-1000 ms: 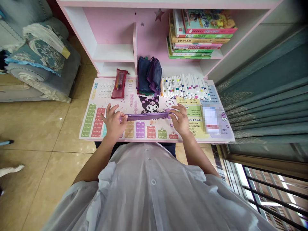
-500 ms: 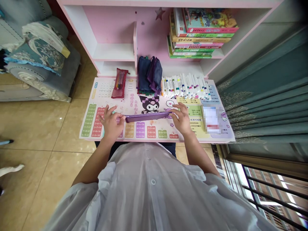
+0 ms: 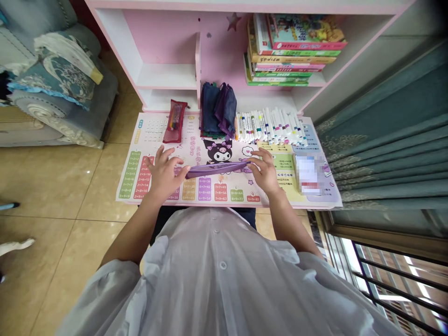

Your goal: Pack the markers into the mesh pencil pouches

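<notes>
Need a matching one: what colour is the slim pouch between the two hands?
The pouch is purple, best seen in the head view.

Daylight glares through the barred window (image 3: 392,289) at lower right; shadows stay soft, frame edges bow, and a pixelated card (image 3: 308,174) sits blurred at right.

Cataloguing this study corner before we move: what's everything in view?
Flat pencil pouch: 1, purple, between both hands over the mat.
Mesh pencil pouch: 1, red, holding pens, mat's far edge.
Mesh bags: about 2, navy and purple, beside it.
Marker pens: many, white, far edge.
Books: several, multicoloured, on the shelf.
Desk hutch: 1, pink and white, behind the mat.
Multiplication desk mat: 1, pastel, on the desk.
Blurred card: 1, white, mat's right side.
Sofa: 1, grey-blue, left.
Curtain: 1, teal, right.
Floor tiles: many, beige, below.
Left hand: 1, on the pouch's left end.
Right hand: 1, on its right end.
</notes>
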`<state>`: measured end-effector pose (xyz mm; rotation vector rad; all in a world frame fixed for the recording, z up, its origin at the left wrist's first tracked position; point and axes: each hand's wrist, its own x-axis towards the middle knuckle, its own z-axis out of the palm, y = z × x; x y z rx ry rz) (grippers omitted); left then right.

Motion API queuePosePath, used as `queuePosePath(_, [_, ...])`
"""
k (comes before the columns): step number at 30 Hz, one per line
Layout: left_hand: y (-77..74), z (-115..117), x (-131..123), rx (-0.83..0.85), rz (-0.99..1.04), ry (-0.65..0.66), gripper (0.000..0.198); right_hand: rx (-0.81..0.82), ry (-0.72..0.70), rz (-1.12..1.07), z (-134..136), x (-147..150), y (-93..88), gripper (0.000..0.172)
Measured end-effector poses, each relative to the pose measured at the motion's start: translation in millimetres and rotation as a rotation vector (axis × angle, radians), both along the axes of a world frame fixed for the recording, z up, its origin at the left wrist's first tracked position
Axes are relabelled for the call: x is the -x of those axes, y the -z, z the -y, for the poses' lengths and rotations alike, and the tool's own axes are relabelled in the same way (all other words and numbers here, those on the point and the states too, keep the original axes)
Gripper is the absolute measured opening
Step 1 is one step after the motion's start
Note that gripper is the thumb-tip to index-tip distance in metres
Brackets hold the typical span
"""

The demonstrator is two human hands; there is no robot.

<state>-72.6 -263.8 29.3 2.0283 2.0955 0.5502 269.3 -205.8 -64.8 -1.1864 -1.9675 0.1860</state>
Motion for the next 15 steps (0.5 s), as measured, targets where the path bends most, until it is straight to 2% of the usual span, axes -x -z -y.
queuePosePath(4, [-12.4,-21.5,-13.7,0.058,-0.124,0.266,0.025,0.032,-0.066,0.01,-4.7,1.6,-5.2,0.023])
queuePosePath(8, [-10.0,-38.3,-32.6,0.148,-0.168,0.443,0.02,0.065,-0.083,-0.011,-11.8,7.7,-11.5,0.028])
queuePosePath(11, [-6.2,-41.8,-43.6,0.15,-0.15,0.45,0.027,0.112,-0.054,-0.039,-17.0,13.2,-15.1,0.031])
queuePosePath(15, [-6.0,-37.1,-55.1,0.108,-0.067,0.339,0.029,0.181,0.159,-0.184,-8.3,31.8,-22.9,0.041])
